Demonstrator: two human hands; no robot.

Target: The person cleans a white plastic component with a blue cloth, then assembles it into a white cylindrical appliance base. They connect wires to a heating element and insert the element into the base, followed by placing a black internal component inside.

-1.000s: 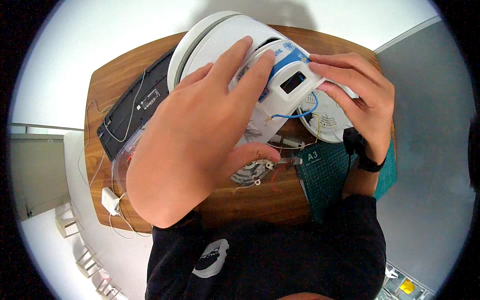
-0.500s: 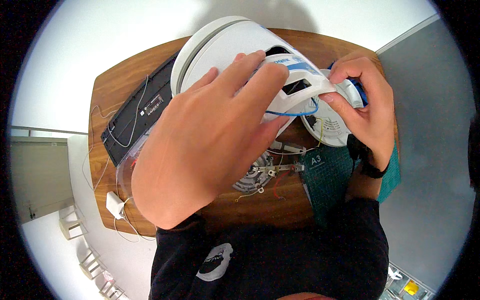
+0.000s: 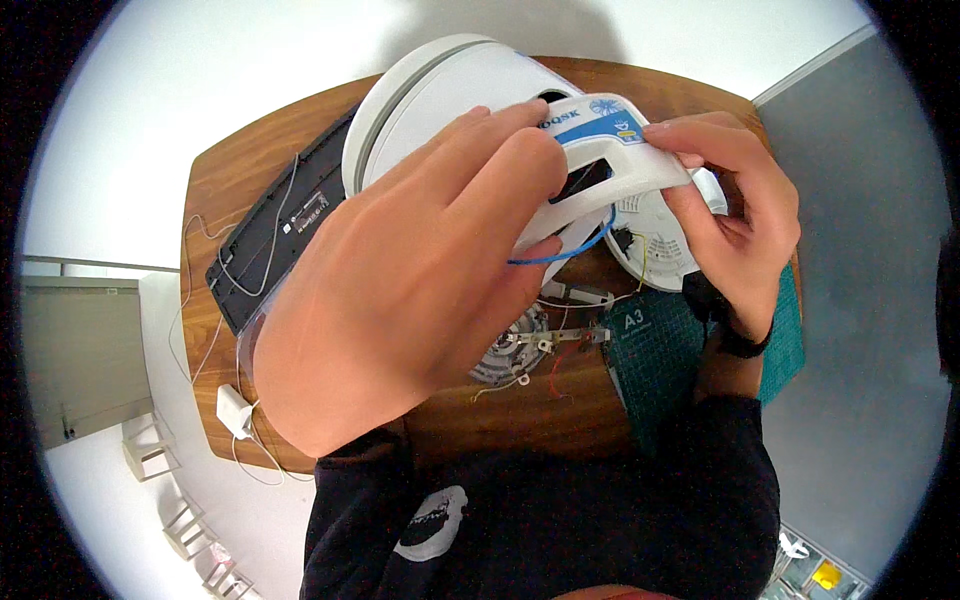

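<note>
A large white appliance housing point(image 3: 440, 115) with a rounded rim leans at the far side of the table. Against it, a curved white front panel point(image 3: 640, 170) with a blue label and a rectangular opening is tilted outward. My left hand point(image 3: 410, 260) is closed round the panel's left part, thumb below and fingers over the top, hiding much of both pieces. Pinching the panel's right end is my right hand point(image 3: 735, 190), thumb underneath and index finger on top. A blue wire point(image 3: 570, 253) loops out below the panel, near my left thumb.
A round white base point(image 3: 650, 245) lies behind my right hand, beside a green cutting mat point(image 3: 655, 345). Nearer stands a round heating plate point(image 3: 510, 350) with metal brackets and loose wires. At left are a black flat panel point(image 3: 290, 225), cables and a white adapter point(image 3: 234, 410).
The front panel has swung outward from the housing and turned, so more of its blue label shows. My right hand has moved slightly right with it; the blue wire hangs lower.
</note>
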